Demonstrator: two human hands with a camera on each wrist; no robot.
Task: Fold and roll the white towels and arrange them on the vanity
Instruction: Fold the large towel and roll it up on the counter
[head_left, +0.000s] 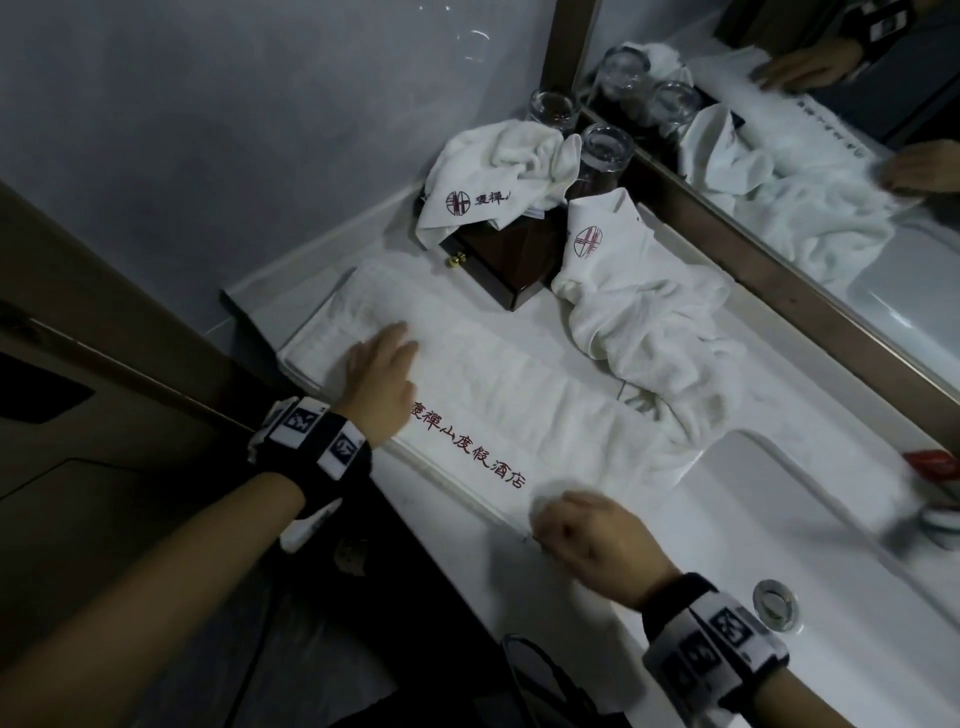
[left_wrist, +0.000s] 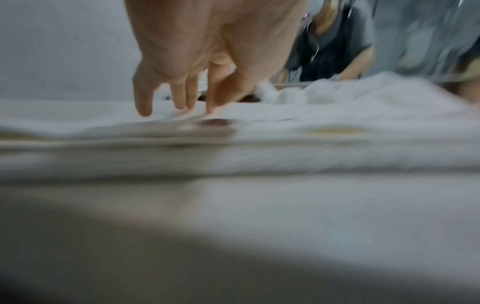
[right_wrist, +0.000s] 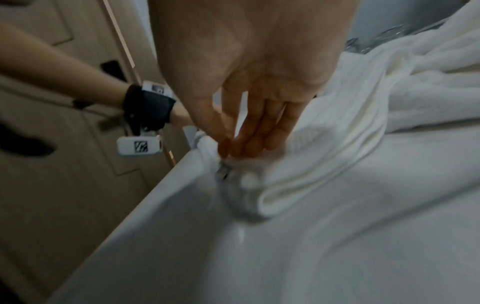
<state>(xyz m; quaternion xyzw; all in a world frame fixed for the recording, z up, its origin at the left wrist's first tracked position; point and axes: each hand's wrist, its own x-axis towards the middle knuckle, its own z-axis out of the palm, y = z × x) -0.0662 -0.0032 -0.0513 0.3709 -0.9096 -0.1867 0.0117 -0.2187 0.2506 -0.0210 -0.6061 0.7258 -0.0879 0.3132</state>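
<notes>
Progress looks early to me, going from the sink (head_left: 831, 545) outward. Right at its near-left corner the right hand (head_left: 587, 535) has thumb and fingers (right_wrist: 249, 144) pinching the end of the long towel (head_left: 519, 395), which lies folded lengthwise into a strip along the front of the surface (head_left: 649, 613), red lettering facing up. Further left of the sink, the left hand (head_left: 382, 374) lies spread and flat on the strip, fingertips (left_wrist: 145, 109) pressing it down. So the fold seems done, but no roll has started that I can see. Beyond the sink's far-left corner a second towel (head_left: 639, 312) sits crumpled, and past that a third towel (head_left: 498, 171) is heaped on a dark wooden box (head_left: 509, 260) by the glasses (head_left: 605, 150). My guess: one roll pending, two towels untouched, nothing arranged yet.
</notes>
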